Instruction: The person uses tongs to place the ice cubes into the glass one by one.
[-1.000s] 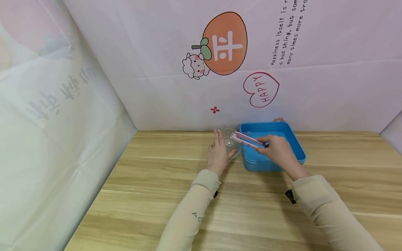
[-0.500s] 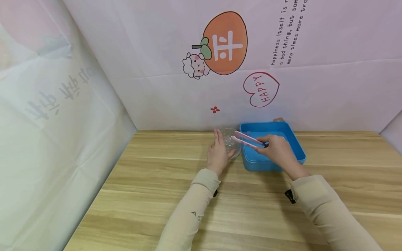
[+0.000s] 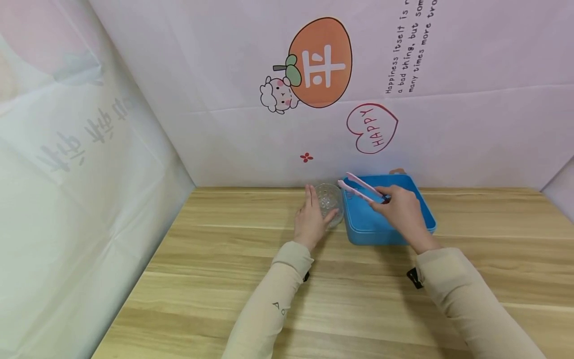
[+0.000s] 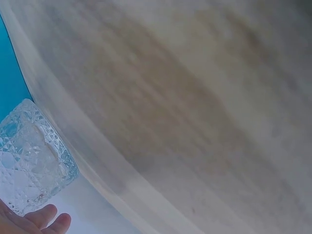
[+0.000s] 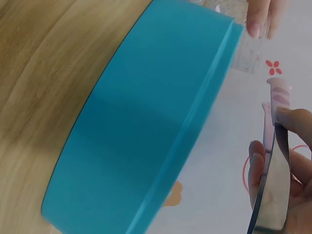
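Observation:
In the head view my left hand (image 3: 310, 222) holds a clear, patterned glass bowl (image 3: 337, 219), fingers along its left side and thumb at its front. The left wrist view shows the bowl's faceted wall (image 4: 36, 161); clear lumps seem to lie inside, hard to tell from the glass. My right hand (image 3: 403, 212) grips pink-tipped metal tongs (image 3: 365, 185) above a blue box (image 3: 376, 237). The tongs' tips stand apart, with nothing visible between them. In the right wrist view thumb and fingers pinch the tongs (image 5: 274, 185) from both sides.
The blue box stands right beside the bowl, against the printed backdrop (image 3: 251, 144). A second white sheet (image 3: 112, 199) hangs at the left. The wooden table (image 3: 215, 279) stretches forward between the arms and to the right.
A clear piece at the tongs' tips a second ago is no longer there. The tongs have spread, then moved up and right, from the bowl to over the box. My left hand stays put.

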`<state>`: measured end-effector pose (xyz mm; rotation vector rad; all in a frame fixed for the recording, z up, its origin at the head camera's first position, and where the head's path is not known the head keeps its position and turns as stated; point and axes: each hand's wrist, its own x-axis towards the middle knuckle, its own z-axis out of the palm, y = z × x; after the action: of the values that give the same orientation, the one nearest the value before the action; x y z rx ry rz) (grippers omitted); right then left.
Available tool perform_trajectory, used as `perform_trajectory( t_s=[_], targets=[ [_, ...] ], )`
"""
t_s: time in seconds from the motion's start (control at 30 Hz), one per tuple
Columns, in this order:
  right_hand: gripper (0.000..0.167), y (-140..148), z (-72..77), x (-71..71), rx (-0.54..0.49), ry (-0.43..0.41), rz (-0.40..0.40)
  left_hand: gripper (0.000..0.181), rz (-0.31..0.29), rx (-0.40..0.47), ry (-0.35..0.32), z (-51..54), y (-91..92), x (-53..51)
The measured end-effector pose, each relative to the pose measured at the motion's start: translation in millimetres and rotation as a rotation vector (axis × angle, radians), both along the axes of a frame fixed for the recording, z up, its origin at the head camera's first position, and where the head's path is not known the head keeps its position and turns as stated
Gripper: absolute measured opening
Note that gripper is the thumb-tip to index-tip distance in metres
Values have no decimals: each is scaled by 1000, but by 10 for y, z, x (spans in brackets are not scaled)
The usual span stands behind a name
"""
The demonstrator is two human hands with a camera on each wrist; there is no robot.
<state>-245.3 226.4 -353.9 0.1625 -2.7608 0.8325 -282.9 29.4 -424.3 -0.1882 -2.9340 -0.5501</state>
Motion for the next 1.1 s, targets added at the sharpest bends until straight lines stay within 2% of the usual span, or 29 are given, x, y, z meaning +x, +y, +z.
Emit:
perform_trajectory(
  t_s=[0.17, 0.33, 0.57, 0.77, 1.1],
  targets=[
    [44, 56, -67, -64, 8, -21, -49, 90, 1, -6, 8, 3, 2, 15],
    [44, 89, -144, -118, 37, -110, -78, 90, 2, -1, 8, -4, 0, 28],
    [40, 94, -228, -173, 77, -243, -45, 90, 6, -24, 28, -15, 4, 35],
    [38, 44, -265, -215, 132, -278, -6, 90, 10, -37, 28, -12, 7, 33],
    [45, -45, -331, -289, 141, -319, -70, 90, 4, -52, 13, 22, 11, 46]
  ],
)
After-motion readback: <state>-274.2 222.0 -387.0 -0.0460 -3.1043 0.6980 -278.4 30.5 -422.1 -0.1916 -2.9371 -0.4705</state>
